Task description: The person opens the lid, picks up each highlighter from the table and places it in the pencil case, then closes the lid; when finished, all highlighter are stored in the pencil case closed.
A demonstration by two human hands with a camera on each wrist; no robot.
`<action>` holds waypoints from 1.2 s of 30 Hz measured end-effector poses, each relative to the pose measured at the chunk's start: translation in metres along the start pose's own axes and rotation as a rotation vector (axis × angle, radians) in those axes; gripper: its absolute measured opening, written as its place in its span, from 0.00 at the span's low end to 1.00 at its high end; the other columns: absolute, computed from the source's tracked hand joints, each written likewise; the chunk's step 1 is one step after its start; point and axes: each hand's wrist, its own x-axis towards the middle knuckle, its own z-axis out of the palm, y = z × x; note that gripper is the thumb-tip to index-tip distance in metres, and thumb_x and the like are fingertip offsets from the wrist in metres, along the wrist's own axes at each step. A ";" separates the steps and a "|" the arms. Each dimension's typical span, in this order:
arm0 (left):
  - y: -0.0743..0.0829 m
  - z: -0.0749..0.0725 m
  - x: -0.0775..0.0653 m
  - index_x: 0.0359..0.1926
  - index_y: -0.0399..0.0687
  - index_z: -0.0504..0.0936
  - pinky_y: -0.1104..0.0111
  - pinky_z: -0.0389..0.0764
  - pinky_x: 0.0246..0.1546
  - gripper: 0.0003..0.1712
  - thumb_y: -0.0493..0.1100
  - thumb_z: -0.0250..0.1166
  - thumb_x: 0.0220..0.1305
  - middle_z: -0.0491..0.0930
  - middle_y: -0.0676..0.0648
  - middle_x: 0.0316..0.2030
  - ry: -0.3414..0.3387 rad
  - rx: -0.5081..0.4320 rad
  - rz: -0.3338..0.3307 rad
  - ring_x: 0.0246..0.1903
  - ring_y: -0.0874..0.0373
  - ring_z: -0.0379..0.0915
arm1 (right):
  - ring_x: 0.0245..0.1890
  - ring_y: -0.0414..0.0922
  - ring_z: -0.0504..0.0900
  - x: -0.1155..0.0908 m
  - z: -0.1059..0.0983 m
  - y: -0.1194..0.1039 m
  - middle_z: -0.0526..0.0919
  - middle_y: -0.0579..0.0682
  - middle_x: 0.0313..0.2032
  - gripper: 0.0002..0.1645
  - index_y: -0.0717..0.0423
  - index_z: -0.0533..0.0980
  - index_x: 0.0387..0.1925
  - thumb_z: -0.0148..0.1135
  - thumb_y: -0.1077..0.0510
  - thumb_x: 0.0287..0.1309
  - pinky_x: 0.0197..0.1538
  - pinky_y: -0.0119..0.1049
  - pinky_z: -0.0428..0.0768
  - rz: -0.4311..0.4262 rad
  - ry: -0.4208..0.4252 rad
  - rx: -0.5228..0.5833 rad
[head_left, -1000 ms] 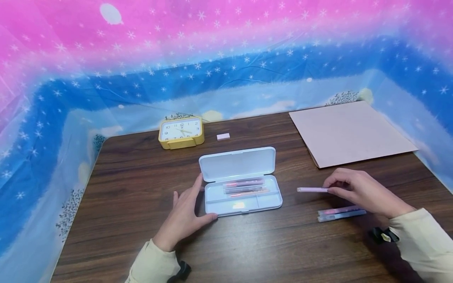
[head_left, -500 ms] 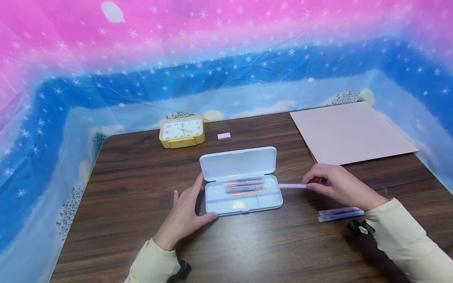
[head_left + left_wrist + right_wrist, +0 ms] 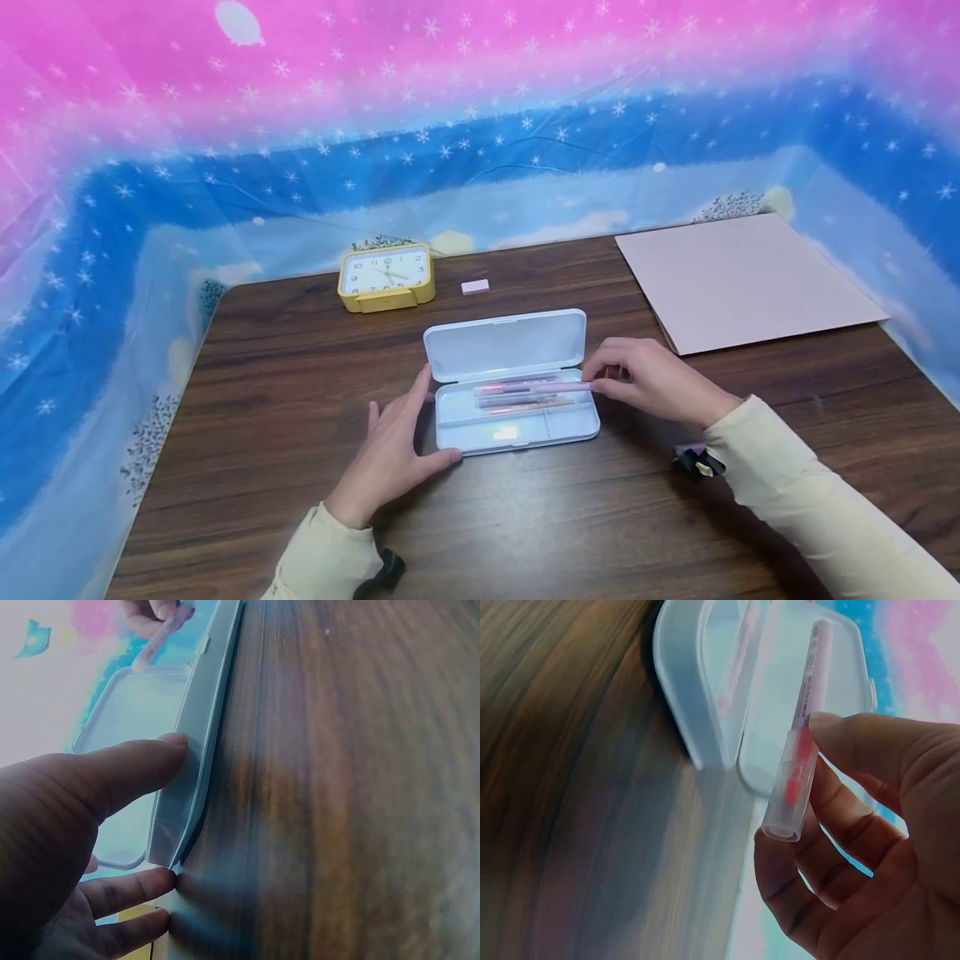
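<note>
A white pencil case [image 3: 491, 443] lies with its lid [image 3: 504, 346] raised; several pens [image 3: 517, 406] sit in its rear compartment. My left hand [image 3: 390, 454] rests at the case's left end, thumb against the front wall and the other fingers extended by the side. With thumb and fingertips, my right hand [image 3: 645, 379] pinches a pale pink pen [image 3: 802, 742] near its clear-capped end, which has red inside. In the head view this pen [image 3: 558, 387] reaches over the case's right edge, above the rear compartment.
Behind the case stand a yellow clock [image 3: 386, 279] and a small pale pink eraser-like block [image 3: 475, 287]. A flat pinkish board [image 3: 750, 283] lies at the back right. The pens to the right on the wooden table [image 3: 555, 525] are mostly hidden by my right wrist.
My right hand has moved left with the pink pen, from the table right of the case to over its rear compartment. The left hand has stayed in place.
</note>
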 end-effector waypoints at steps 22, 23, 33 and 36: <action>-0.001 0.001 0.001 0.79 0.62 0.37 0.32 0.33 0.70 0.68 0.55 0.77 0.50 0.71 0.43 0.67 0.003 -0.009 -0.008 0.73 0.43 0.55 | 0.31 0.36 0.76 0.042 0.033 -0.031 0.83 0.42 0.35 0.05 0.49 0.85 0.37 0.67 0.61 0.59 0.36 0.30 0.78 -0.049 -0.065 -0.032; -0.001 0.001 0.001 0.79 0.62 0.37 0.32 0.33 0.70 0.68 0.55 0.77 0.50 0.71 0.43 0.67 0.002 -0.009 -0.008 0.73 0.43 0.55 | 0.31 0.36 0.76 0.043 0.034 -0.031 0.83 0.42 0.35 0.05 0.50 0.85 0.37 0.67 0.61 0.59 0.36 0.30 0.78 -0.048 -0.070 -0.033; -0.001 0.001 0.000 0.79 0.63 0.37 0.32 0.33 0.70 0.69 0.55 0.78 0.50 0.71 0.43 0.67 0.004 -0.007 -0.009 0.73 0.44 0.55 | 0.34 0.36 0.77 0.044 0.040 -0.035 0.83 0.41 0.37 0.05 0.47 0.85 0.38 0.68 0.58 0.60 0.40 0.30 0.80 -0.005 -0.107 -0.046; -0.001 0.001 0.000 0.79 0.63 0.37 0.32 0.34 0.70 0.69 0.54 0.78 0.50 0.71 0.43 0.67 0.004 -0.008 -0.012 0.73 0.44 0.55 | 0.35 0.36 0.77 0.045 0.042 -0.036 0.83 0.41 0.37 0.04 0.47 0.85 0.38 0.67 0.58 0.61 0.41 0.31 0.80 -0.009 -0.102 -0.055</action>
